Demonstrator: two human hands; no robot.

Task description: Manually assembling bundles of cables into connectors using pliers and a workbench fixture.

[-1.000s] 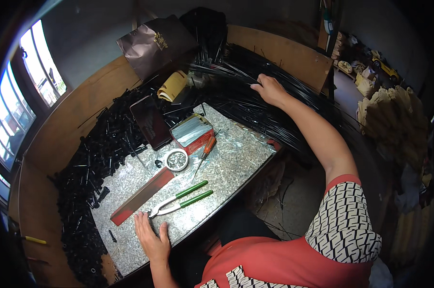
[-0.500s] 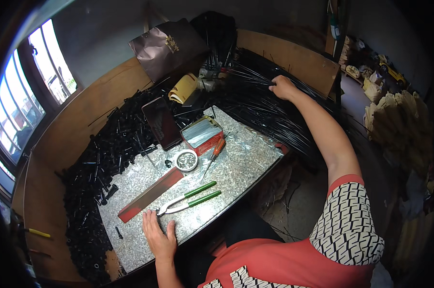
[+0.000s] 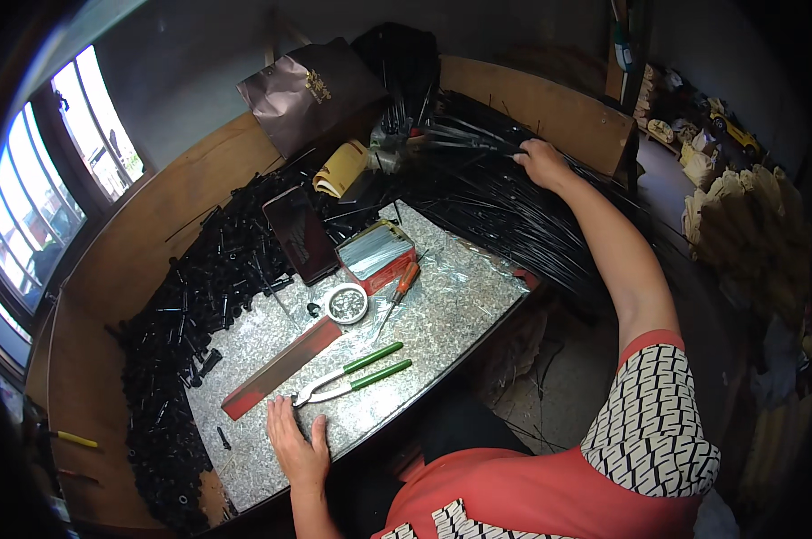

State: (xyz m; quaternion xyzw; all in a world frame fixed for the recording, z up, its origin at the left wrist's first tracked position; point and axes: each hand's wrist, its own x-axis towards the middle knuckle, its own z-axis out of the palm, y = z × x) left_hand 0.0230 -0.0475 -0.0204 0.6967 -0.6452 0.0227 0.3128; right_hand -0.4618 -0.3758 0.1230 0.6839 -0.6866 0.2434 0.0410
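Observation:
My left hand [image 3: 300,446] lies flat with its fingers stretched out at the near edge of the speckled work board [image 3: 455,310]. Its fingertips are beside the jaws of green-handled pincers [image 3: 352,375]. At the far right, my right arm is stretched out, and my right hand [image 3: 544,165] is closed on the ends of several thin black rods [image 3: 473,139], smeared by motion. Beneath it spreads a large heap of similar rods [image 3: 514,216]. A red-sided block [image 3: 280,370] rests beyond my left hand, with a small black piece [image 3: 223,437] to its left.
A round white cup of small metal bits [image 3: 348,304], a red box of thin wires [image 3: 376,256], an orange-handled screwdriver [image 3: 399,292] and a phone [image 3: 300,235] are mid-board. Black small parts [image 3: 177,332] pile up at left against a wooden wall [image 3: 96,296]. A brown bag [image 3: 312,94] stands behind.
My right hand has shifted slightly to the right with the rods, which now look blurred. My left hand stays in place.

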